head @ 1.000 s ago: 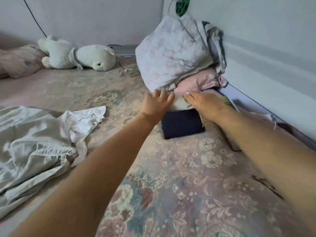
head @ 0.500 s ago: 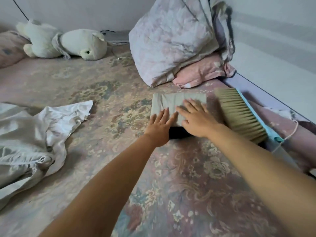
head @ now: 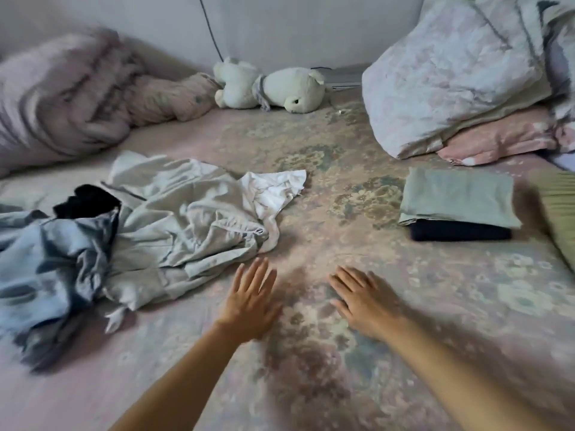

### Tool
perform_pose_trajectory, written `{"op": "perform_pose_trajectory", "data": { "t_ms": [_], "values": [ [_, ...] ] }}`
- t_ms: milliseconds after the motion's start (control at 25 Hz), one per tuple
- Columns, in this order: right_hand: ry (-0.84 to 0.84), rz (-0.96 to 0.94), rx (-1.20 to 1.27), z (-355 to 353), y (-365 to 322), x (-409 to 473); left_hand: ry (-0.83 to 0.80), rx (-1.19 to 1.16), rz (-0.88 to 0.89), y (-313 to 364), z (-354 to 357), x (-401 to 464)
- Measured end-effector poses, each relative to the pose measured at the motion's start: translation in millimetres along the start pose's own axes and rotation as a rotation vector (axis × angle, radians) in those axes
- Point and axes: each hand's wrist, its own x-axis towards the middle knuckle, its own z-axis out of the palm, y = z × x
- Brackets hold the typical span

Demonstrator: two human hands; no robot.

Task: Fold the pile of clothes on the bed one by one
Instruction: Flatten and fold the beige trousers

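Over on the left, the unfolded pile [head: 102,244] is waiting on the floral bed [head: 311,353]: a crumpled blue garment [head: 46,269] at the near-left edge, something black [head: 84,202] poking out behind it, a big pale grey-green piece [head: 186,231] sprawled in wrinkles across the middle, and a white piece [head: 273,188] bunched at its far right corner. Nothing here is flat, nothing squared off; it all looks limp and tangled together, so I'd say at least four items are left to do.

Moving to the centre, the left hand [head: 249,303] hovers just beside the near edge of that grey-green piece, fingers straight and spread, holding nothing. The right hand [head: 367,303] is close alongside it, fingers also extended and loose, empty, above bare bedsheet. Whether either palm actually touches the sheet, I can't tell; there's motion blur.

Now the right side, and here's the finished work: a neat stack [head: 457,206], a pale green folded piece lying square on top of a dark navy folded one. Two done, by the look of it. Just beside the stack at the frame edge sits a brush [head: 560,213] with straw-coloured bristles.

So: early days, and my guess is the grey-green piece goes next.
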Motion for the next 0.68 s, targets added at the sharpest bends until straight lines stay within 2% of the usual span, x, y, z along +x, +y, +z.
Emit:
{"op": "perform_pose_trajectory", "data": {
  "t_ms": [80, 200, 320, 400, 520, 680],
  "values": [
    [-0.03, -0.027, 0.005, 11, -63, 21, 0.027, -0.043, -0.082, -44, 13, -72],
    [-0.011, -0.088, 0.042, 16, -125, 65, 0.004, -0.124, -0.265, -62, 24, -133],
    [0.133, -0.178, 0.039, 16, -167, 106, -0.014, -0.169, -0.347, -63, 33, -142],
    [0.211, -0.148, -0.091, 8, -178, 132, 0.029, -0.139, -0.333, -64, 35, -137],
    [0.169, 0.004, -0.157, -15, -170, 160, 0.065, -0.146, -0.338, -66, 34, -135],
    [0.109, -0.089, -0.115, -30, -147, 154, 0.09, -0.163, -0.347, -65, 35, -138]
  ]
}}
